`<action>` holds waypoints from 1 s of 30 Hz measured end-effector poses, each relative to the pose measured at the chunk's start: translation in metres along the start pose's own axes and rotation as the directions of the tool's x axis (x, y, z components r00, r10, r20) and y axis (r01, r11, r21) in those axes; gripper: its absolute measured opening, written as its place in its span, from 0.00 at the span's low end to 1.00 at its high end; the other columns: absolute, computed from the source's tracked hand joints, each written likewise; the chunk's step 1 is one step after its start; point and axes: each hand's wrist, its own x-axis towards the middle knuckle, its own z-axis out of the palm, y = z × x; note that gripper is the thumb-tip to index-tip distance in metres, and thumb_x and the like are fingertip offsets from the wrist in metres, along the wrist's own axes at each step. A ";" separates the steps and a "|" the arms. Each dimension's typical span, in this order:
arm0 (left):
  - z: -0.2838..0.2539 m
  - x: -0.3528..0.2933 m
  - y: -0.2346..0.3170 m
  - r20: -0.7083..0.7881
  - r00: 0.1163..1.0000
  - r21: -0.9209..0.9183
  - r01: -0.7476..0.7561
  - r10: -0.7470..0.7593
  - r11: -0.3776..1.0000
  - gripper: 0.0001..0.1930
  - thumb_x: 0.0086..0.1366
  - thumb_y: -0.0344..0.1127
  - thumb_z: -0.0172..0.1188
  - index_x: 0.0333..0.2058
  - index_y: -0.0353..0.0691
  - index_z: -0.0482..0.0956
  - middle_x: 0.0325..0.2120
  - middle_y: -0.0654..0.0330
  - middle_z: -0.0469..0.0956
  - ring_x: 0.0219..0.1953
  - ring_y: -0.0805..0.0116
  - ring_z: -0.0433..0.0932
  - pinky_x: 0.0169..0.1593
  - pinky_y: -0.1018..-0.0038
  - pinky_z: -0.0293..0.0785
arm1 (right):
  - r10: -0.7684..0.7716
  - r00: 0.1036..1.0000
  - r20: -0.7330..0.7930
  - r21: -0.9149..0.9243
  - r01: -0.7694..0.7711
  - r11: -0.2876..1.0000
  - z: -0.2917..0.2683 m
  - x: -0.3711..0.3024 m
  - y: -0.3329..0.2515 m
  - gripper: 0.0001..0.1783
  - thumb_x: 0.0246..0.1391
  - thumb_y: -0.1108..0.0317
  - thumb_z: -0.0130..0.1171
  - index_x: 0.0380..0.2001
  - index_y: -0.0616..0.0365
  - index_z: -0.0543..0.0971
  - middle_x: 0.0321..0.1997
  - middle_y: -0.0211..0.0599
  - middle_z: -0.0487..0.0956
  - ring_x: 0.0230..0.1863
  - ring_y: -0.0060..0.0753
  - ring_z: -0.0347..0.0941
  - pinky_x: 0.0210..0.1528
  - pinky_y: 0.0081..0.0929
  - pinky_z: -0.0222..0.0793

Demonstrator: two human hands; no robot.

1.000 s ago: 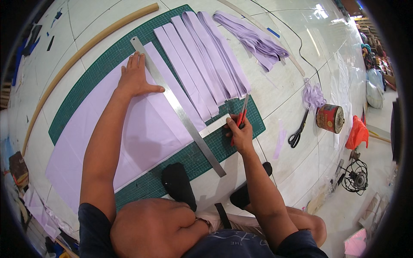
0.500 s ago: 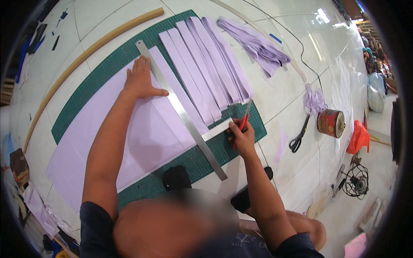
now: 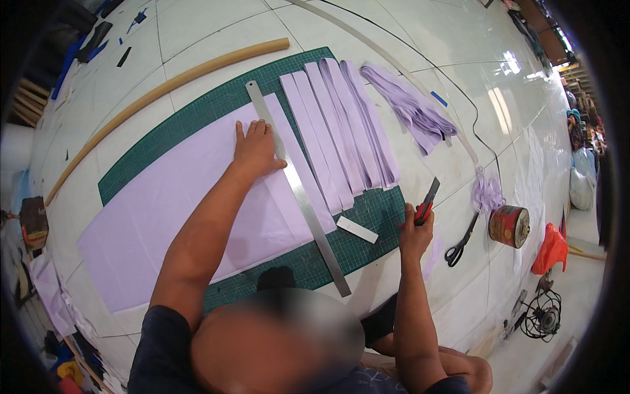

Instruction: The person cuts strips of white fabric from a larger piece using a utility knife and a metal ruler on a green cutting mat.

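Observation:
My left hand (image 3: pixel 256 152) lies flat with spread fingers on a long steel ruler (image 3: pixel 303 197) and the lilac fabric (image 3: pixel 174 223) beside it. The ruler crosses the fabric, leaving a narrow strip on its right side. My right hand (image 3: pixel 413 236) is closed around a red box cutter (image 3: pixel 427 202), held past the right edge of the green cutting mat (image 3: pixel 147 161) with its dark blade pointing away from me. A short white flat piece (image 3: pixel 357 230) rests on the mat between the hands. Several lilac fabric strips (image 3: pixel 336 131) lie side by side at the far right of the mat.
A bundle of lilac strips (image 3: pixel 413 108) lies beyond the mat on the tiled floor. Black scissors (image 3: pixel 459 249) and a round red tin (image 3: pixel 507 226) are at the right. A long curved wooden stick (image 3: pixel 157 92) runs along the far left.
My right hand has let go of the short white piece and moved right with the box cutter. My left hand remains on the ruler and fabric. The view has shifted.

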 end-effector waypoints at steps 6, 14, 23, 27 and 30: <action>-0.004 -0.008 0.021 0.118 0.993 0.053 -0.004 -0.003 0.999 0.80 0.31 0.74 0.73 0.70 0.23 0.41 0.73 0.37 0.42 0.76 0.43 0.38 0.73 0.40 0.29 | -0.114 0.908 0.404 0.094 0.083 0.992 0.031 -0.006 -0.013 0.19 0.61 0.62 0.60 0.48 0.61 0.68 0.28 0.38 0.75 0.25 0.28 0.75 0.29 0.32 0.73; 0.003 -0.008 0.024 0.112 0.993 0.091 0.023 -0.033 0.996 0.80 0.30 0.72 0.75 0.70 0.21 0.41 0.72 0.35 0.40 0.76 0.41 0.38 0.73 0.43 0.31 | -0.396 0.659 0.640 -0.015 0.526 0.850 0.079 -0.034 -0.047 0.18 0.61 0.69 0.52 0.52 0.63 0.64 0.33 0.62 0.77 0.32 0.63 0.78 0.36 0.52 0.74; -0.001 -0.013 0.023 0.081 0.997 0.047 0.012 -0.016 0.999 0.80 0.30 0.72 0.75 0.70 0.23 0.42 0.73 0.37 0.42 0.76 0.43 0.40 0.73 0.44 0.34 | -0.305 0.553 0.775 -0.185 0.660 0.728 0.186 -0.015 -0.144 0.17 0.61 0.63 0.46 0.47 0.66 0.63 0.34 0.63 0.81 0.39 0.67 0.79 0.43 0.56 0.73; 0.001 -0.013 0.017 0.091 0.996 0.045 -0.001 -0.003 0.999 0.79 0.30 0.73 0.75 0.71 0.28 0.42 0.73 0.38 0.42 0.76 0.44 0.38 0.73 0.44 0.34 | -0.297 0.579 0.759 -0.150 0.600 0.785 0.222 -0.022 -0.181 0.17 0.64 0.60 0.48 0.43 0.64 0.63 0.35 0.65 0.81 0.41 0.66 0.80 0.46 0.55 0.74; -0.001 -0.012 0.018 0.105 0.994 0.057 -0.019 0.013 0.998 0.78 0.32 0.74 0.73 0.72 0.29 0.42 0.73 0.39 0.41 0.76 0.43 0.37 0.72 0.42 0.34 | -0.320 0.594 0.738 -0.132 0.593 0.794 0.235 -0.020 -0.187 0.18 0.67 0.57 0.47 0.42 0.64 0.64 0.37 0.66 0.81 0.42 0.67 0.80 0.48 0.54 0.74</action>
